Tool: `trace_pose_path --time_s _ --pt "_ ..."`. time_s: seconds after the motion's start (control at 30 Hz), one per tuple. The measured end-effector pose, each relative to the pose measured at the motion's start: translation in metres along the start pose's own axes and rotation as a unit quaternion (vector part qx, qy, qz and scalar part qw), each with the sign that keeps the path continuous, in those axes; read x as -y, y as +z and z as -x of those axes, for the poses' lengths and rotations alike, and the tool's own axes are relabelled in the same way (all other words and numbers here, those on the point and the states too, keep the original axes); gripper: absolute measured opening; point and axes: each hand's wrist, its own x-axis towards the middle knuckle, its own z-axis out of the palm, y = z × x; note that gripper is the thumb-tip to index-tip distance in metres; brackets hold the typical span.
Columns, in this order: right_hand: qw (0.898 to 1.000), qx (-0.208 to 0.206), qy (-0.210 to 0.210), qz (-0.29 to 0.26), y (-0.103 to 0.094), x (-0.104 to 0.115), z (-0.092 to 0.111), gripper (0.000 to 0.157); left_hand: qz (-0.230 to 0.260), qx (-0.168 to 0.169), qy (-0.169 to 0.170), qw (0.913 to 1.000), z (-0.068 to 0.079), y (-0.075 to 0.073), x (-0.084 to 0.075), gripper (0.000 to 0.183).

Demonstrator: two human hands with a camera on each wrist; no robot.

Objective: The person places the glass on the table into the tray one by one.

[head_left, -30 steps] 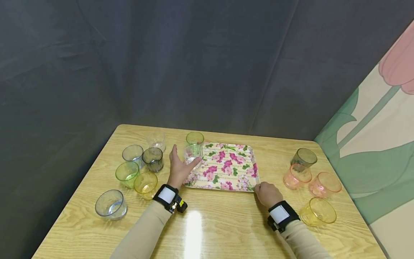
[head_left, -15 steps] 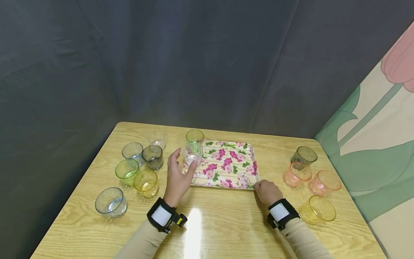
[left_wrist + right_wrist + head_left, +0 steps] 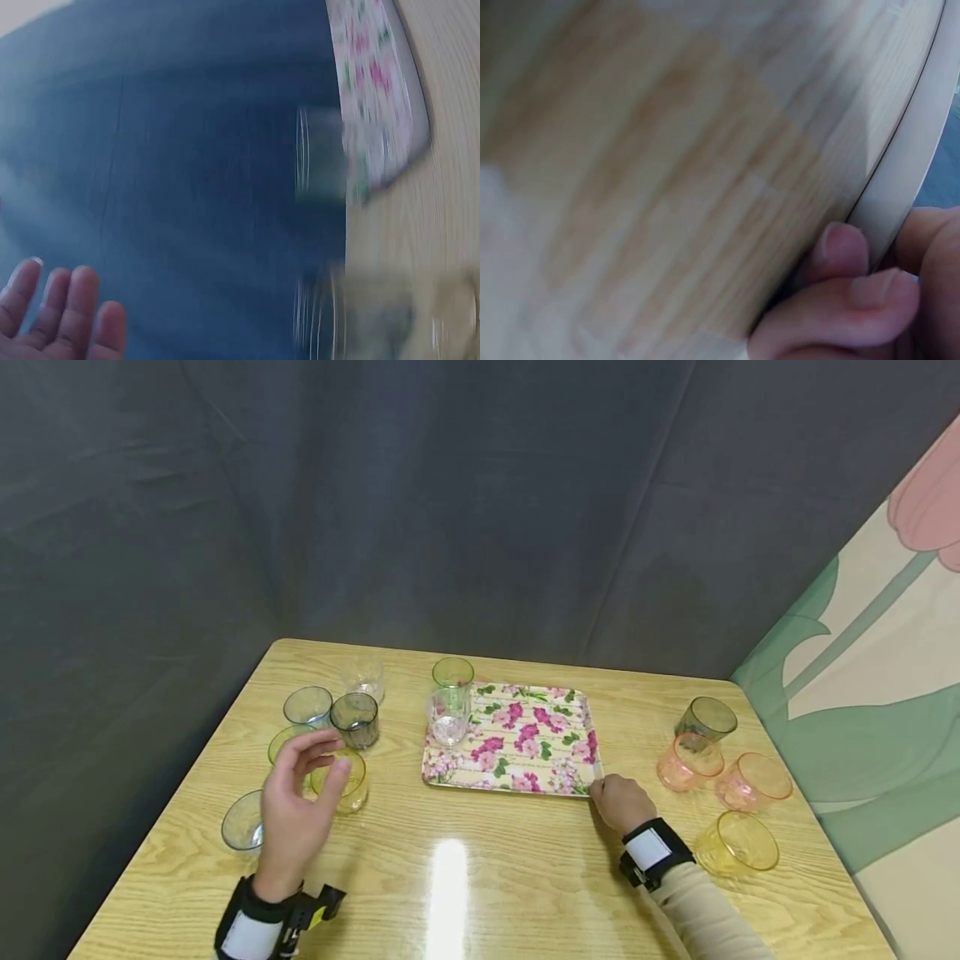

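At the near right corner of the flowered tray, my right hand pinches the edge. In the right wrist view, curled fingers lie against the tray's pale rim. My left hand is in the air at the left, holding nothing, its fingers loosely bent. It overlaps a yellow glass, a green glass and a blue-tinted glass in the head view. A clear glass stands upright on the tray's left side, in front of a green glass at its far left corner.
Behind the left hand stand a dark grey glass, a bluish glass and a clear glass. Along the right are a dark glass, two pink glasses and a yellow glass. A dark curtain hangs behind the table.
My left hand has moved away from the clear glass on the tray, leftward and nearer, to over the left group of glasses. My right hand has stayed at the tray's corner.
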Motion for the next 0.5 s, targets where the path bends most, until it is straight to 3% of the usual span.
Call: trace_pose_path --time_s 0.13,0.23,0.3,0.4,0.5 --pt "1.0 -0.001 -0.001 -0.001 0.002 -0.001 -0.001 0.038 -0.046 -0.063 0.009 0.997 0.003 -0.038 0.005 0.044" --pt "1.0 -0.002 0.001 0.001 0.003 -0.002 -0.001 0.038 -0.094 -0.115 -0.033 0.9883 0.009 -0.067 0.01 0.055" --pt "1.0 -0.002 0.001 0.003 0.003 -0.002 -0.001 0.037 -0.084 -0.141 -0.074 0.9836 0.014 -0.082 0.016 0.062" --pt "1.0 0.001 0.005 0.003 0.003 -0.002 -0.002 0.038 -0.02 -0.143 -0.16 0.9765 0.022 -0.1 0.027 0.074" --pt "1.0 0.0 0.008 0.003 0.002 -0.002 -0.002 0.038 0.049 -0.095 -0.247 0.9631 0.031 -0.111 0.04 0.084"
